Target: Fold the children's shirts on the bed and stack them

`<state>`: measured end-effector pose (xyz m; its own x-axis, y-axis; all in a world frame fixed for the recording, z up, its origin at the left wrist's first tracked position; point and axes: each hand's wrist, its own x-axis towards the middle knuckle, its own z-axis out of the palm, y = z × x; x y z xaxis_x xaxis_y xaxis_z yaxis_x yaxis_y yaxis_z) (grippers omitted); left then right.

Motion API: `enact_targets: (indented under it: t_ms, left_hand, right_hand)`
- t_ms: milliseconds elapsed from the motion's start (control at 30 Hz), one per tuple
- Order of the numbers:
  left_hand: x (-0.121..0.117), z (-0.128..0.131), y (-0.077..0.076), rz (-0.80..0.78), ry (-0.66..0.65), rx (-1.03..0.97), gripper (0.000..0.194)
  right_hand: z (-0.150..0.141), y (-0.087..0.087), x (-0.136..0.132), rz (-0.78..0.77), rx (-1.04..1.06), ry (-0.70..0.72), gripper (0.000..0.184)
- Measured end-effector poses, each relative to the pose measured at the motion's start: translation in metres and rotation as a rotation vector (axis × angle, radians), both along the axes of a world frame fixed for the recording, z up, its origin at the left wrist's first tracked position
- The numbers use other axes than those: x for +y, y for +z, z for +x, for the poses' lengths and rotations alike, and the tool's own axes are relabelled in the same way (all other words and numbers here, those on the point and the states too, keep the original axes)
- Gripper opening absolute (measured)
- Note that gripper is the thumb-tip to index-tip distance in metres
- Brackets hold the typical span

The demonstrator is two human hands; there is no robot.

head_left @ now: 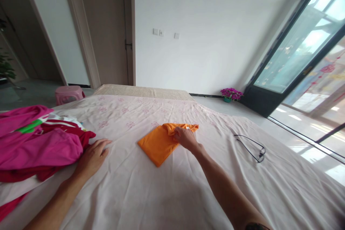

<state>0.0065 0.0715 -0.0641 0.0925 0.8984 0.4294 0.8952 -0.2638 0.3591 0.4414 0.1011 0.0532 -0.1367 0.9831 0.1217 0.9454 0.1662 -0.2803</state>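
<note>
An orange folded garment [157, 145] lies in the middle of the pale sheet [129, 194], its far right edge bunched up near the collar. My right hand [185, 138] pinches that bunched part, with the fingertips partly hidden in the cloth. To the left, my left hand [94, 156] rests on the sheet with fingers stretched out, holding nothing. It lies beside a heap of clothes, where a pink garment [51, 149] covers red and white ones.
A pair of eyeglasses [260, 154] lies on the sheet at the right. Beyond the covered surface stand a pink stool [69, 94] at left and purple flowers [231, 93] in a green pot by the glass door [285, 57].
</note>
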Motion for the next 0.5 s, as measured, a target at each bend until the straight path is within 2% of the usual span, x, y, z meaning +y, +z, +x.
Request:
enact_targets:
  t_ms: [33,100,167,233,300,400,500]
  left_hand:
    - [0.001,-0.001,-0.001,-0.001,0.001,-0.003,0.04]
    - [0.001,-0.002,0.0,-0.003,0.009,-0.024,0.038]
    - [-0.002,0.002,0.007,0.014,0.01,-0.075,0.037]
    - [-0.009,0.014,0.022,0.073,0.007,-0.166,0.035]
    - [-0.023,0.039,0.047,0.137,-0.007,-0.302,0.033]
    - [-0.05,0.096,0.098,0.099,-0.107,-0.533,0.032]
    - [-0.069,0.155,0.144,0.06,-0.264,-0.526,0.039]
  right_hand:
    - [0.002,0.006,0.003,0.031,0.116,-0.055,0.014]
    - [0.005,0.024,0.005,0.125,0.483,-0.117,0.015]
    - [0.006,0.047,0.002,0.21,0.934,-0.076,0.02]
    - [0.003,0.072,-0.004,0.197,1.274,0.022,0.023]
    - [-0.003,0.095,-0.012,0.074,1.424,0.062,0.025]
    - [-0.017,0.12,-0.025,-0.141,1.48,0.076,0.024]
    - [-0.033,0.138,-0.038,-0.288,1.484,0.148,0.025]
